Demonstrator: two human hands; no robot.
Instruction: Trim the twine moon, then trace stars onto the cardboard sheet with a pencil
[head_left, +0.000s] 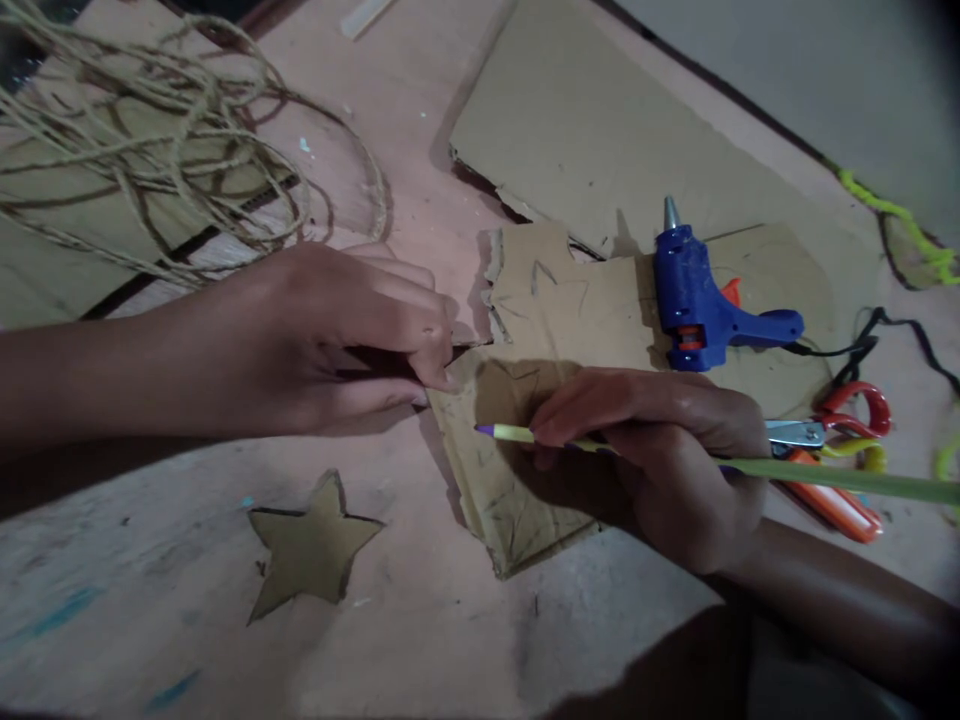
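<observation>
Two bare hands work over a cardboard piece (501,500) lying on the pinkish table (420,640), near centre. Left hand (330,340) rests palm down at the piece's far left corner, fingers pressed together and bearing on the cardboard edge, holding nothing. Right hand (660,450) lies on the right part of the piece, fingers closed in a pinch around a yellow-green pencil (517,434); the pencil's purple tip points left and sits just above or on the cardboard surface, contact cannot be told. Faint drawn lines show on the piece.

Cut cardboard star (311,545) lies flat on the table, near and left of the piece, apart from both hands. Blue glue gun (694,300) stands on a second cardboard sheet (585,290) just beyond the right hand, black cord trailing right. Red-handled scissors (832,425) lie right of that hand, partly hidden by it. Jute twine (150,140) lies in a loose tangle at far left. Large cardboard panel (600,120) lies at far centre.
</observation>
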